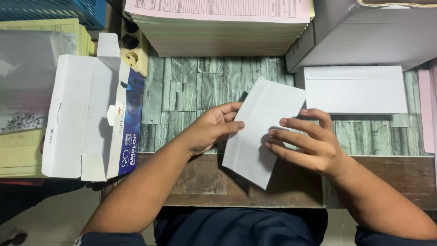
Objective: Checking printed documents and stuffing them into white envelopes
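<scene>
hands: two, bare, both on one white envelope (261,132)
left hand (210,130): holds the envelope's left edge, thumb on top, fingers curled along that edge
right hand (309,143): fingers spread flat on the envelope's right half, pressing it down; thumb side hidden, so a pinch cannot be told
held envelope: one, plain white paper, rectangular, smooth, tilted with its far corner to the right; lies mid-desk, near end hanging past the mat over the wooden edge
desk mat (191,86): one, grey-green stone-block print, flat
desk edge (205,182): dark worn wood, near side
envelope stack (357,89): one low pile, white, long rectangles, flap line showing on top; far right, just beside the right hand, apart from the held envelope
envelope box (86,118): one, cardboard, white inside, blue printed side, flaps open, lying on its side at left
pink form stack (218,23): one thick pile, pink top sheet with printed grid, pale green and yellow layers under; far centre
grey box (364,32): one, cardboard, far right, corner over the envelope stack
power socket (132,50): one cream strip, two black plugs in, far left of the mat
yellow paper stacks (20,155): two seen, left edge
clear plastic sleeve (27,68): one, glossy, far left
blue basket (50,9): one, slotted plastic, far left corner
</scene>
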